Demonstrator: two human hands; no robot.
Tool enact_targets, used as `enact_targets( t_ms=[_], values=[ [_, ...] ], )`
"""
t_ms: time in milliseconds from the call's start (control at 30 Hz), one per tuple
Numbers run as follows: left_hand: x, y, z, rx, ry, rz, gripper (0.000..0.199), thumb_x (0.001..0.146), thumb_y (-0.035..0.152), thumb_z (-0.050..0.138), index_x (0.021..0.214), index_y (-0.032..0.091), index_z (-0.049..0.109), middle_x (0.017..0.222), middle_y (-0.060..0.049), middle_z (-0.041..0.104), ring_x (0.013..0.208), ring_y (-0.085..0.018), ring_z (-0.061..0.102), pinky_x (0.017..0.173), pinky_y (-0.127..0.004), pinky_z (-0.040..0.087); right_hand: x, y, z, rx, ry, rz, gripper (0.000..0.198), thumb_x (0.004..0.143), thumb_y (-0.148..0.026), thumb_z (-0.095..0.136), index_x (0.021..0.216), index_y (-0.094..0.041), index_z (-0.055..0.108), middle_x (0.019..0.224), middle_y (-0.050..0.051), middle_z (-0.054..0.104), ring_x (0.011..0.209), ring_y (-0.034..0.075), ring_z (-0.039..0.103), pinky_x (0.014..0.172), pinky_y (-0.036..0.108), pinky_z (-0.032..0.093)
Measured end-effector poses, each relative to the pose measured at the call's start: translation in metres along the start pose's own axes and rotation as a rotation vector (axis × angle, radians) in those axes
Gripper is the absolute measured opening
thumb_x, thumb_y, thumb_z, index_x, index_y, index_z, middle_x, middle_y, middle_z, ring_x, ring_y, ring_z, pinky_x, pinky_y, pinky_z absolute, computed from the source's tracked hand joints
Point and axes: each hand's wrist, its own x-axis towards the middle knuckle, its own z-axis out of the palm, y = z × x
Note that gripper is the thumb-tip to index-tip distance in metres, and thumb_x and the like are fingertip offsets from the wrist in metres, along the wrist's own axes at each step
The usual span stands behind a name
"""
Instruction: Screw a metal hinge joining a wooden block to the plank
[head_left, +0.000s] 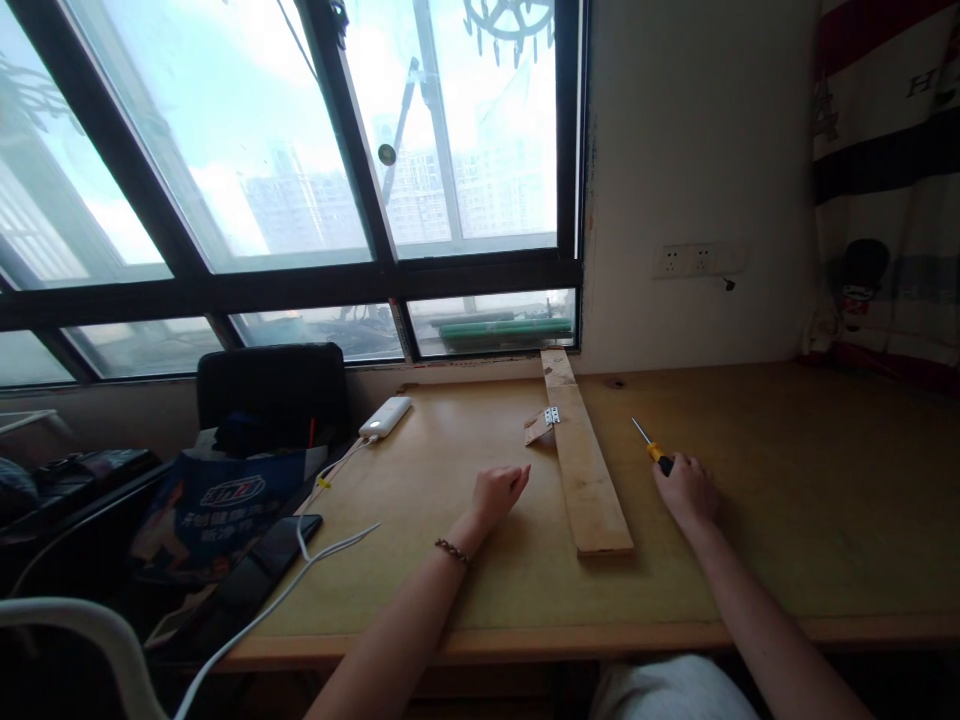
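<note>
My right hand [688, 490] is wrapped around the handle of a screwdriver [655, 452] with a yellow and black grip; its shaft points up and left, over the table. To the left of a long wooden board [589, 470], my left hand [499, 495] is closed, thumb against curled fingers, and whatever may be inside is hidden. The board lies lengthwise, running from the window wall toward me. A silver metal hinge [553, 415] sits at the board's left edge, joining it to a small wooden piece [538, 429] that is tilted. Neither hand touches the board.
A white power bank [385, 417] with a white cable [300, 530] lies at the table's left side, near a dark phone or tablet [281, 545]. Beyond that edge stand a black chair [270, 395] and a blue bag [221, 510]. Wall sockets [686, 261] are behind the table [787, 480].
</note>
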Motion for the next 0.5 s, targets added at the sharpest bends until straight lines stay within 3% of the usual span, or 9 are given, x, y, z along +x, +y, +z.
enact_targets(
  t_ms=[333, 433, 500],
  values=[
    [-0.002, -0.003, 0.005, 0.017, -0.023, -0.037, 0.048, 0.087, 0.035, 0.038, 0.044, 0.014, 0.044, 0.041, 0.002, 0.042, 0.04, -0.005, 0.023, 0.046, -0.023, 0.017, -0.002, 0.001, -0.001, 0.227, 0.458, -0.21, 0.039, 0.077, -0.039, 0.051, 0.101, -0.009, 0.059, 0.098, 0.017, 0.06, 0.091, 0.029, 0.049, 0.077, 0.039, 0.033],
    [-0.002, -0.004, 0.005, 0.014, -0.029, -0.038, 0.048, 0.087, 0.035, 0.039, 0.045, 0.014, 0.043, 0.041, 0.002, 0.042, 0.041, -0.005, 0.023, 0.047, -0.023, 0.017, -0.013, -0.001, -0.015, 0.351, 0.519, -0.323, 0.026, 0.081, -0.034, 0.048, 0.083, -0.013, 0.063, 0.084, 0.012, 0.064, 0.085, 0.025, 0.052, 0.076, 0.037, 0.034],
    [-0.002, -0.003, 0.005, 0.011, -0.036, -0.044, 0.048, 0.087, 0.036, 0.038, 0.045, 0.014, 0.044, 0.042, 0.002, 0.042, 0.041, -0.005, 0.023, 0.047, -0.023, 0.017, -0.029, -0.005, -0.032, 0.432, 0.497, -0.381, 0.032, 0.083, -0.034, 0.046, 0.06, -0.016, 0.059, 0.064, 0.007, 0.06, 0.071, 0.02, 0.052, 0.071, 0.034, 0.036]
  ],
)
